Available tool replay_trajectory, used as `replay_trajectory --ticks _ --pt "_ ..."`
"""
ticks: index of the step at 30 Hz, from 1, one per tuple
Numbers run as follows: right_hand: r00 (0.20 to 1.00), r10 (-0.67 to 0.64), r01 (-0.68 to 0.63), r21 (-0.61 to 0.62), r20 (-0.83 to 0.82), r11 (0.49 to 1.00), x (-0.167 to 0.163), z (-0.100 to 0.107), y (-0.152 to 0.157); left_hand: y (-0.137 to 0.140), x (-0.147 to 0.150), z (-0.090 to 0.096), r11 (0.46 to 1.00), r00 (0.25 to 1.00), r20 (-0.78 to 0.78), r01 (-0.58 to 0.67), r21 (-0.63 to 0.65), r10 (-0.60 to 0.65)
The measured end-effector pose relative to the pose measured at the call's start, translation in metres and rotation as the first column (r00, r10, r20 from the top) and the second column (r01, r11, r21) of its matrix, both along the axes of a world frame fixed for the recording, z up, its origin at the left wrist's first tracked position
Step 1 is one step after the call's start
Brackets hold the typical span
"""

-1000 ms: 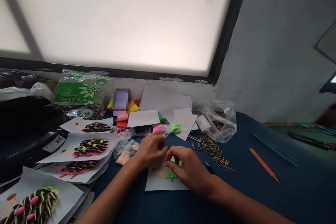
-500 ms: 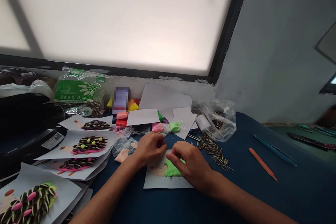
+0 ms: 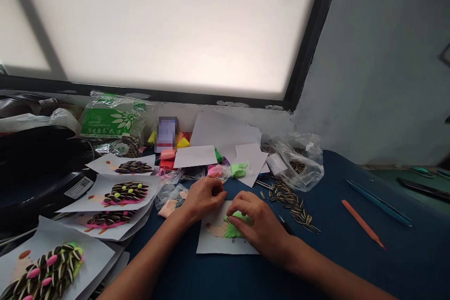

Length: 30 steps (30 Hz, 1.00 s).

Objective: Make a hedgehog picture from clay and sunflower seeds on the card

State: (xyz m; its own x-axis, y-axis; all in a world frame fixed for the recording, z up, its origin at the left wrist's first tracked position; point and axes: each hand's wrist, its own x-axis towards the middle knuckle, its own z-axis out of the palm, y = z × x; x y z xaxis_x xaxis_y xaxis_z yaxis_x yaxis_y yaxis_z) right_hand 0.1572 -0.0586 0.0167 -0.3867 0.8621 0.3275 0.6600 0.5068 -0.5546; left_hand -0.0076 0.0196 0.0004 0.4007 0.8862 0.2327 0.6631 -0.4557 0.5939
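A white paper card (image 3: 211, 246) lies before me with a hedgehog shape on it, its head of peach clay (image 3: 217, 229) and its body of bright green clay (image 3: 234, 230). My left hand (image 3: 206, 197) rests at the card's upper left edge, fingers curled and thumb brought to the index finger; whatever is between them is too small to make out. Over the green clay is my right hand (image 3: 255, 220), thumb and index tips close together in a pinch. I cannot make out anything between them. This hand hides the right part of the body.
Sunflower seeds (image 3: 291, 201) lie loose by a clear plastic bag (image 3: 305, 168). To the right are an orange tool (image 3: 363, 224) and a blue tool (image 3: 379, 202). Finished seed hedgehog cards (image 3: 126, 192) are stacked left. Clay packets (image 3: 167, 164) and white sheets (image 3: 225, 133) stand behind.
The view has swung slightly left, so things appear further right. My right hand has shifted a little, its thumb and index tips nearer each other. A dark pointed tool now shows beside the right wrist.
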Motion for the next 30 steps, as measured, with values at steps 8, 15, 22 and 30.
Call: replay_trajectory --ticks 8,15,22,30 --pt "0.998 0.014 -0.015 0.0 0.061 1.0 -0.0015 -0.0027 -0.0003 0.0012 0.0003 -0.0005 1.0 1.0 -0.014 -0.008 0.002 0.008" --pt "0.999 -0.008 0.007 0.014 0.051 1.0 -0.0029 -0.0029 -0.0009 0.0016 0.0002 -0.0019 1.0 1.0 -0.016 -0.009 0.017 0.009" --pt "0.999 -0.008 0.008 -0.004 0.034 1.0 -0.0045 -0.0034 -0.0023 0.0012 0.0003 -0.0012 1.0 1.0 -0.026 -0.012 0.013 0.013" --pt "0.998 -0.053 0.053 -0.003 -0.028 0.999 -0.0034 -0.0002 -0.0022 0.0014 -0.0002 -0.0017 1.0 1.0 -0.01 0.0 0.004 0.0"
